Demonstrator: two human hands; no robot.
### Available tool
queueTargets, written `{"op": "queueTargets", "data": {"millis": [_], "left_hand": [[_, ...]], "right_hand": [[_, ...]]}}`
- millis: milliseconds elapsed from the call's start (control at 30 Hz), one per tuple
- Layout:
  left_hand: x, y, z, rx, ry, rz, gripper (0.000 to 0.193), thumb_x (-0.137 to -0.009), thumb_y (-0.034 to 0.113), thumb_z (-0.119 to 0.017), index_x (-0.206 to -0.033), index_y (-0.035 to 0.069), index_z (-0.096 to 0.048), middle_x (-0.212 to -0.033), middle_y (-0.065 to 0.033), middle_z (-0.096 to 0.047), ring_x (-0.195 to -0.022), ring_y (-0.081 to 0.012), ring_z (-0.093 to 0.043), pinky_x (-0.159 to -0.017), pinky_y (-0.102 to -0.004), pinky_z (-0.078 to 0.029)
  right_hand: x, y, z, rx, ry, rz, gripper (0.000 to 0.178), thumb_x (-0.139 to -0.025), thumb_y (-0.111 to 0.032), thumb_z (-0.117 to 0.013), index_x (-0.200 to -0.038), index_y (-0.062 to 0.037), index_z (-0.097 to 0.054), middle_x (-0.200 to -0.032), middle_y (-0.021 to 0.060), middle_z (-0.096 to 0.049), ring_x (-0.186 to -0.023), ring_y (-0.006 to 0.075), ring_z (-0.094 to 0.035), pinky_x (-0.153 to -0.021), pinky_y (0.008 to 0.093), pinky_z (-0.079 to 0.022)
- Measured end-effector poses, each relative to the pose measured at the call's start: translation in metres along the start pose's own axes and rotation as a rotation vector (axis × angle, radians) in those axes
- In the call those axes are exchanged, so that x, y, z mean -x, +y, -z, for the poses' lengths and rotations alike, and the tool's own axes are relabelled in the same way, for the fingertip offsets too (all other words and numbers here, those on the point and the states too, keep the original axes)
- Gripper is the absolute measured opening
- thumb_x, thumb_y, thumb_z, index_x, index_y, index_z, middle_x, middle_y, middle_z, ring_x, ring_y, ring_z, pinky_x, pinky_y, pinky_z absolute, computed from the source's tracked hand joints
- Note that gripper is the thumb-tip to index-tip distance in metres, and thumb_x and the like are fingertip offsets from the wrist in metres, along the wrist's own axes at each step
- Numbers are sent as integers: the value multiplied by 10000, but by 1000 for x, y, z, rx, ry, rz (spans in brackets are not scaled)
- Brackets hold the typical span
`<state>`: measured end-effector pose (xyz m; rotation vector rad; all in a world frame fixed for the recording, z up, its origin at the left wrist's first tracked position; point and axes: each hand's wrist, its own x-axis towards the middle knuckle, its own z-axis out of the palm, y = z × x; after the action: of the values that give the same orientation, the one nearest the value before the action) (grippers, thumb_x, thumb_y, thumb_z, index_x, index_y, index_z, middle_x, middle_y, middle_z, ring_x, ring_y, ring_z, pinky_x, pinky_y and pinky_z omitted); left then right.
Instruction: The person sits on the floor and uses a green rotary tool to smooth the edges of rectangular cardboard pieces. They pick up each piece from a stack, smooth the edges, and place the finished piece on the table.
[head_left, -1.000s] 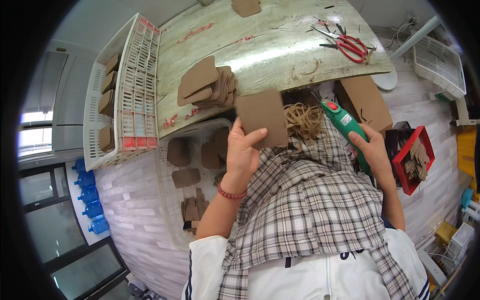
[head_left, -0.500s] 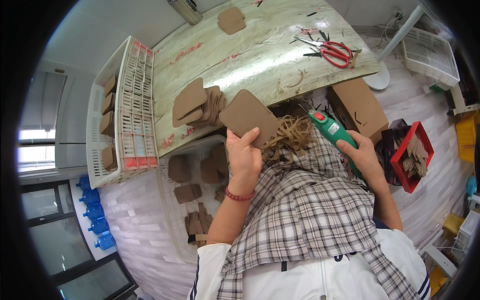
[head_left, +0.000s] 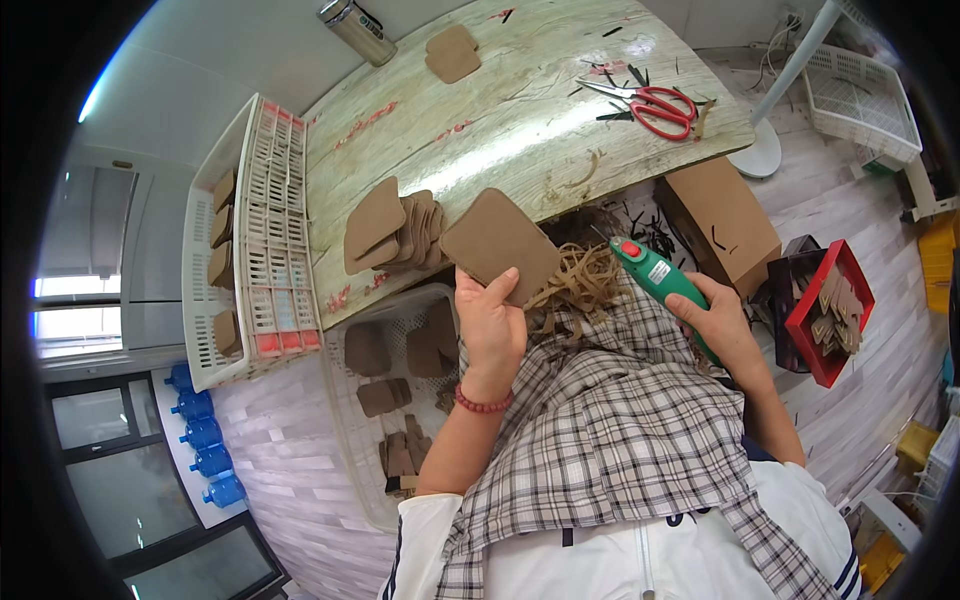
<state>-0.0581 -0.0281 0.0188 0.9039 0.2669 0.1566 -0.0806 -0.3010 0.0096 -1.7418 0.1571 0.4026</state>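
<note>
In my left hand (head_left: 492, 325) is a flat brown rounded-corner panel (head_left: 500, 245), gripped at its lower edge between thumb and fingers. It looks like leather or fabric; I cannot tell which. My right hand (head_left: 725, 325) is wrapped around a green handheld power tool (head_left: 655, 275) with a red switch. The tool's thin metal tip points toward the panel but stays apart from it. Curled brown trimmed strips (head_left: 580, 280) lie heaped in my lap by the table edge. Left of the panel, a fanned stack of similar brown panels (head_left: 390, 232) rests on the table.
On the wooden table (head_left: 520, 110) lie red-handled scissors (head_left: 662, 112), dark scraps and more brown panels (head_left: 452, 54); a metal flask (head_left: 358, 32) stands behind. White crates (head_left: 275, 220) with brown pieces are at left. A cardboard box (head_left: 725, 220) and a red-rimmed bin (head_left: 830, 312) stand at right.
The whole view has shifted slightly, so table and crates sit a little lower. Both hands keep their holds, and the tool's tip stays apart from the panel.
</note>
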Motion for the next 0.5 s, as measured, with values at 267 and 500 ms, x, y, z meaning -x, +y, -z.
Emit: {"op": "queueTargets", "data": {"millis": [267, 500], "left_hand": [[2, -3, -1, 11, -36, 1, 482, -842, -146, -483, -1292, 15, -417, -1259, -122, -535, -1154, -239, -548, -1018, -396, -448], [2, -1, -3, 20, -58, 28, 480, -841, -140, -488, -1291, 16, -427, -1254, -121, -540, -1158, -236, -551, -1014, -394, -454]], "right_hand": [[-2, 1, 1, -24, -24, -14, 349, -852, -241, -711, -1089, 5, -641, -739, -4, -598, -604, 48, -532, -528, 207, -447], [-3, 2, 0, 19, -17, -4, 348, -851, -237, -709, -1090, 6, -640, -735, -1, -601, -596, 48, -533, -522, 212, -449]]}}
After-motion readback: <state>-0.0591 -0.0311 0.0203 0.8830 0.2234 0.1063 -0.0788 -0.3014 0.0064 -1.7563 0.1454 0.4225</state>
